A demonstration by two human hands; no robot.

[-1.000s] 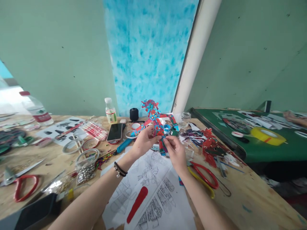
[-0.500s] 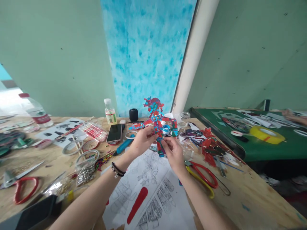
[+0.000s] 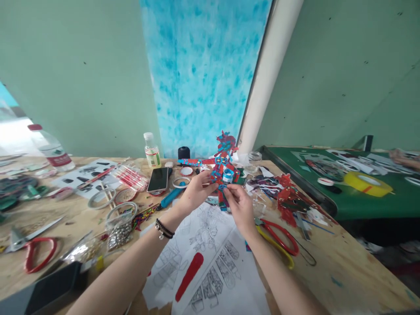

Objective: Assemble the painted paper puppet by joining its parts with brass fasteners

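A red and blue jointed cut-out figure stands up between my hands, one arm stretched out to the left. My left hand is closed on its body from the left side. With thumb and fingers pinched, my right hand grips its lower part near a leg. Partly hidden fingertips leave the exact grip unclear. Beneath my hands lie paper sheets with pencil drawings, and on them rests a long red strip.
Red-handled scissors lie at left, pliers at right. A phone, a blue cutter, a bag of silver beads and a small bottle are around. Yellow tape and another person's hand appear on the green table.
The figure's head and body have swung to the right, and its left-side arm now points out almost level. Both hands still hold it, shifted very slightly right.
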